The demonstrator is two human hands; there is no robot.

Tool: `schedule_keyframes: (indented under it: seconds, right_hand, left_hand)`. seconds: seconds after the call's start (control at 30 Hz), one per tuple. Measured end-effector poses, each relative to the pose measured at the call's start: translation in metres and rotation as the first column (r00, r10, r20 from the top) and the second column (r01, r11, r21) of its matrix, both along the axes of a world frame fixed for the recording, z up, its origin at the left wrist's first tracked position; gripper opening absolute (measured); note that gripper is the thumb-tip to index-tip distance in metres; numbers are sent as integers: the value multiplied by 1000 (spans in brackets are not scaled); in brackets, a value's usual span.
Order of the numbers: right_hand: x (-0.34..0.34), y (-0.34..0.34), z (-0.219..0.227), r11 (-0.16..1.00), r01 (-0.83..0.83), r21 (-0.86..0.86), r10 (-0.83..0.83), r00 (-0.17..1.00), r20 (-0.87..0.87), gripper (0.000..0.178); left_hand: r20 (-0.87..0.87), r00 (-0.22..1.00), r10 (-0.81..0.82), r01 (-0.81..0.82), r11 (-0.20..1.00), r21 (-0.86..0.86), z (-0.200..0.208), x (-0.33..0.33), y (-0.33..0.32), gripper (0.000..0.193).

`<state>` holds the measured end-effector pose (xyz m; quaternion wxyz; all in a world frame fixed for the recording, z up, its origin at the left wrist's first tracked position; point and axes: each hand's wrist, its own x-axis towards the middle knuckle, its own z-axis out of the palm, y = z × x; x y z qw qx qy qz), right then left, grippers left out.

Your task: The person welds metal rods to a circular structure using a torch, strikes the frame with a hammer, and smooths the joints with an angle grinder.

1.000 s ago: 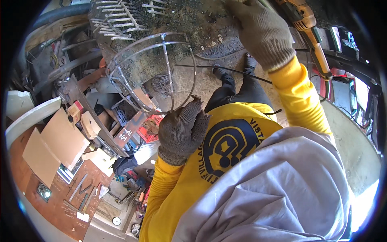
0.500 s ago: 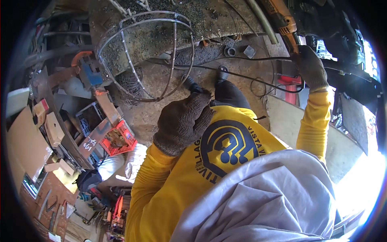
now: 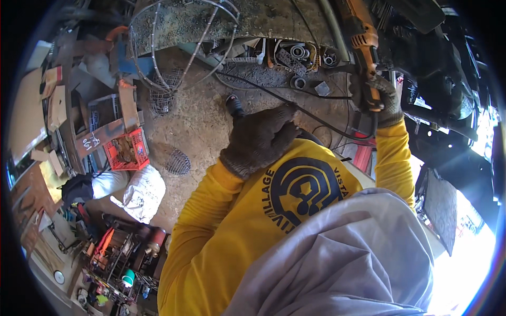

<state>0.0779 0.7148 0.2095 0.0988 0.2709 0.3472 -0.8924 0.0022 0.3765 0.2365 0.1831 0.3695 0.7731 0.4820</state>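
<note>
My right hand [image 3: 389, 100], in a dark knit work glove, is wrapped around the lower end of an orange power tool [image 3: 363, 42] that looks like an angle grinder. The tool's far end lies over the workbench's right side, beside a metal pipe [image 3: 333, 26]. In front of my chest, my left hand [image 3: 261, 139] is gloved too and closed, its fingers curled together; whatever may be in it is hidden. Ahead and to the left, a round cage-like frame of metal rods [image 3: 196, 50] stands at the edge of the dirty workbench [image 3: 284, 23]. Neither hand touches it.
A black cable [image 3: 316, 124] runs across toward my right arm. Under the bench lie metal rings [image 3: 298, 82] and scrap. On the left are a red crate [image 3: 126, 150], a white sack [image 3: 145, 192], wire baskets [image 3: 177, 161] and cardboard. Dark machinery [image 3: 432, 68] crowds the right.
The view has shifted, so the bench and rod frame sit higher in it. My right hand, with the orange tool, has come slightly left and lower. My left hand stays closed near my chest.
</note>
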Motion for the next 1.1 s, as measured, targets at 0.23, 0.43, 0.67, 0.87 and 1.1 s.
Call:
schedule_keyframes:
  seconds: [0.23,0.43,0.67,0.87,1.1]
  right_hand:
    - [1,-30,46,855,-122,504,106,992,61,32]
    - [81,-55,45,46,-108,993,156,983,100,41]
    - [120,-80,31,-168,-77,983,87,992,93,65]
    - [80,-62,63,684,-388,618,313,921,231,69]
    - [56,-79,58,388,-471,792,349,870,347,81]
  left_hand:
    - [133,990,48,-68,987,144,0,29,61,33]
    - [278,944,176,-257,923,287,9,28,122,58]
    - [897,434,-85,-539,773,335,-18,52,154,53]
    - [230,972,-46,-101,802,589,-47,41,137,56]
    - [876,366,-313,-622,618,481,-46,38,135,64]
